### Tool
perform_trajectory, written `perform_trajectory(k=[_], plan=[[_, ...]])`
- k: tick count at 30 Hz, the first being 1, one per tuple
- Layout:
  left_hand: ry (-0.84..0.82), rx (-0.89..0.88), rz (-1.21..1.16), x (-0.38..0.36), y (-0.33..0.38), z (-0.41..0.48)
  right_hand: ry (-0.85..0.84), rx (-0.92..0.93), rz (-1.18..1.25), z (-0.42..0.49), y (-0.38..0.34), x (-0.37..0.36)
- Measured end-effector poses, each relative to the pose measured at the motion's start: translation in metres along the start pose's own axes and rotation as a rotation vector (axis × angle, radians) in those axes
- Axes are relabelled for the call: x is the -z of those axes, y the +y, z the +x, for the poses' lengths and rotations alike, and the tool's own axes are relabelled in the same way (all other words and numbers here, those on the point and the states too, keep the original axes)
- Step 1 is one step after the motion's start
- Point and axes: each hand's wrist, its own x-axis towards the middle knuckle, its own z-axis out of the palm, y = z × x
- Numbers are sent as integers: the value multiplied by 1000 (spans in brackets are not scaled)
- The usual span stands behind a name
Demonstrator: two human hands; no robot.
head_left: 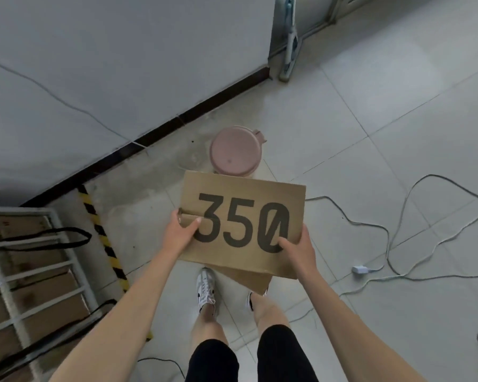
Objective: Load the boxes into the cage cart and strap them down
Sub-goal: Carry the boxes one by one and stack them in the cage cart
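Observation:
A brown cardboard box (240, 197) with "350" printed in black on its lid hangs in front of me above the tiled floor. My left hand (178, 232) grips its left edge, thumb on the lid. My right hand (297, 250) grips the near right corner, thumb on the last digit. The white cage cart (66, 260) stands at the lower left with several brown boxes inside. A black strap (39, 239) loops over its bars.
A pink round bin (236, 151) stands on the floor just past the box. White cables (398, 244) and a plug adapter (359, 269) trail across the tiles at right. A yellow-black striped strip (105, 238) runs beside the cart. The wall rises at upper left.

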Motion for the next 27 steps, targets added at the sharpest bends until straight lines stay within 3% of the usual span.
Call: perform_trajectory(k=[7,16,23,27], plan=[[303,78,-205,72,10,-121,-123,302,-154,-65,-101,21],[792,203,-267,199,-55,-265,-361,686,-320,-210,-199,-51],[1049,168,-497,251,-166,-390,-451,919,-399,-366,-166,-123],[1097,196,-577,275,-254,-472,-535,1005,-419,-454,-112,-167]])
